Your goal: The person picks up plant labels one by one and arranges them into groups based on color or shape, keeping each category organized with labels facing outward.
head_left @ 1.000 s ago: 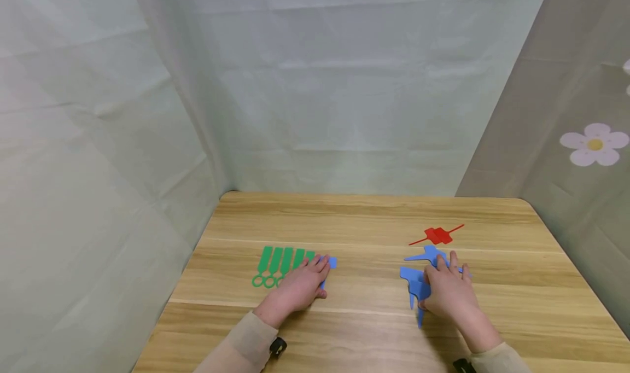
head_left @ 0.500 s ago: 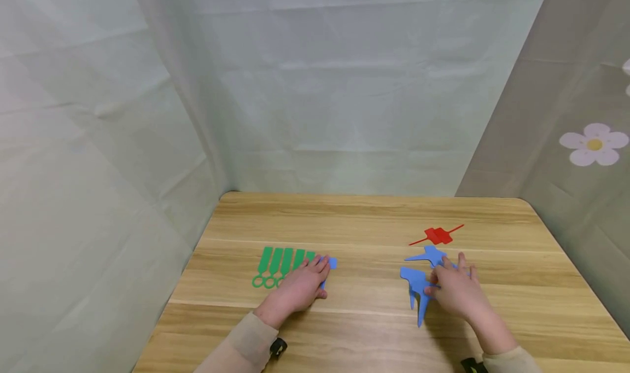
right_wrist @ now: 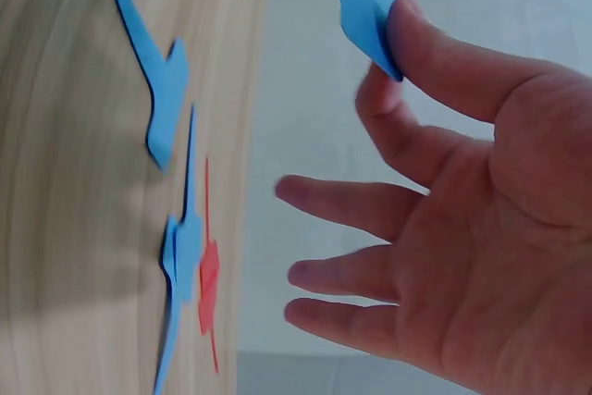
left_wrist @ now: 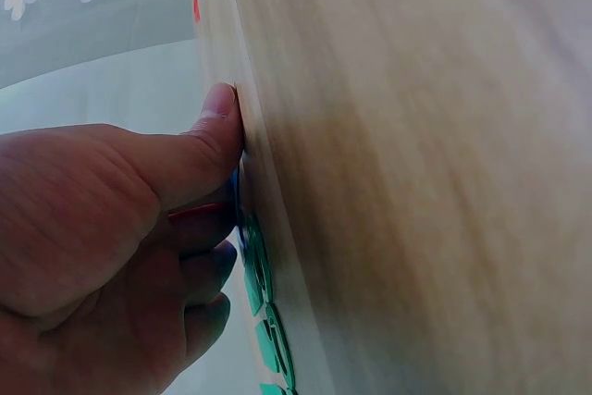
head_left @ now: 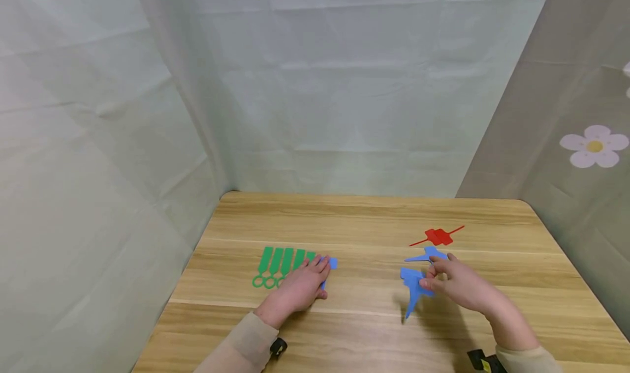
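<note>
My right hand (head_left: pixel 465 288) pinches a blue T-shaped plant label (right_wrist: pixel 361 6) between thumb and index finger, raised off the wooden table. Its other fingers are spread, as the right wrist view shows. Below it lies another blue label (right_wrist: pixel 166 90), and two overlapping blue labels (right_wrist: pixel 185 247) lie farther back. My left hand (head_left: pixel 300 285) rests on the table over a blue label (head_left: pixel 333 263), whose top shows past the fingertips. Beside that hand, several green tags with ring ends (head_left: pixel 287 261) lie in a row, partly covered by it.
Two overlapping red tags with thin stems (head_left: pixel 438 236) lie behind the blue labels. The wooden table (head_left: pixel 364 214) ends at a pale hanging cloth (head_left: pixel 344 116), with a flower-patterned cloth (head_left: pixel 594 146) on the right.
My right hand has taken hold of the front blue label, lifted it and turned its wrist. My left hand has stayed in place.
</note>
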Demonstrator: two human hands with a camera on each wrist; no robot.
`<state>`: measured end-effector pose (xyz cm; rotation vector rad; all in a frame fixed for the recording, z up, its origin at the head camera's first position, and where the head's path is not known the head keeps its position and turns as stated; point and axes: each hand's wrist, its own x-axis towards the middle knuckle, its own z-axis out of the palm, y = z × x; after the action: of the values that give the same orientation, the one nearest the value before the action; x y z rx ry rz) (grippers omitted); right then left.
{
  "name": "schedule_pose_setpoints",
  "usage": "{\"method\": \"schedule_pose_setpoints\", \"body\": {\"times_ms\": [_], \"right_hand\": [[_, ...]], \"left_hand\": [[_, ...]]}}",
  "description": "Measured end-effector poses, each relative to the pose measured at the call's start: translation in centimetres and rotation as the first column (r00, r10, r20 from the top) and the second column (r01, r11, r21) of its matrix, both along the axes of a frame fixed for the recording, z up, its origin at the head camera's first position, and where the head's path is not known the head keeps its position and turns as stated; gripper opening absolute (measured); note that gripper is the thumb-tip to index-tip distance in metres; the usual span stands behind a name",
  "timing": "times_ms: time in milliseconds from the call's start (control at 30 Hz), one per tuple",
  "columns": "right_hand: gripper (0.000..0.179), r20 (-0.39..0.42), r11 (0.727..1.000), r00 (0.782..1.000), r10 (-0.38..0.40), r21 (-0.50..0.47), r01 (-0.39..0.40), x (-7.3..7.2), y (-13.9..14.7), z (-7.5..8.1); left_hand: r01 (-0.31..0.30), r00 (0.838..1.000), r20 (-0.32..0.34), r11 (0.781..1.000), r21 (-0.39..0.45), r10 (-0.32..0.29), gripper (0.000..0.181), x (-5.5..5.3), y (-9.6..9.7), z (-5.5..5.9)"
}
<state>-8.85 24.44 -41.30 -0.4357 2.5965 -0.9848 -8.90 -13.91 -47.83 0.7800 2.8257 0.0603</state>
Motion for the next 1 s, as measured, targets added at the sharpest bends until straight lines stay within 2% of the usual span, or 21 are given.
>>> {"method": "schedule_pose_setpoints", "body": {"times_ms": [167, 433, 733, 1000], "right_hand": [[0.029, -0.057, 1.000, 0.998, -0.010, 0.023, 0.011, -0.7, -1.9, -0.7], [0.017, -0.069, 0.997, 0.997, 0.038, -0.069, -0.042, -1.5, -5.1, -2.4], [0.015, -0.054, 0.996, 0.998, 0.022, -0.090, -0.027, -2.1, -6.7, -2.4], [0.020, -0.054, 0.994, 0.998, 0.033, -0.102, -0.039, -2.2, -7.6, -2.7]], "left_hand": [[0.002, 1.000, 0.006, 1.000, 0.002, -0.002, 0.070, 0.1, -0.1, 0.2], [-0.010, 1.000, 0.017, 1.000, 0.001, 0.010, 0.071, 0.2, 0.1, 0.2], [-0.018, 1.000, 0.015, 1.000, -0.003, 0.018, 0.072, 0.1, 0.3, 0.3], [-0.013, 1.000, 0.016, 1.000, -0.009, 0.013, 0.071, 0.0, 0.3, 0.6]]}}
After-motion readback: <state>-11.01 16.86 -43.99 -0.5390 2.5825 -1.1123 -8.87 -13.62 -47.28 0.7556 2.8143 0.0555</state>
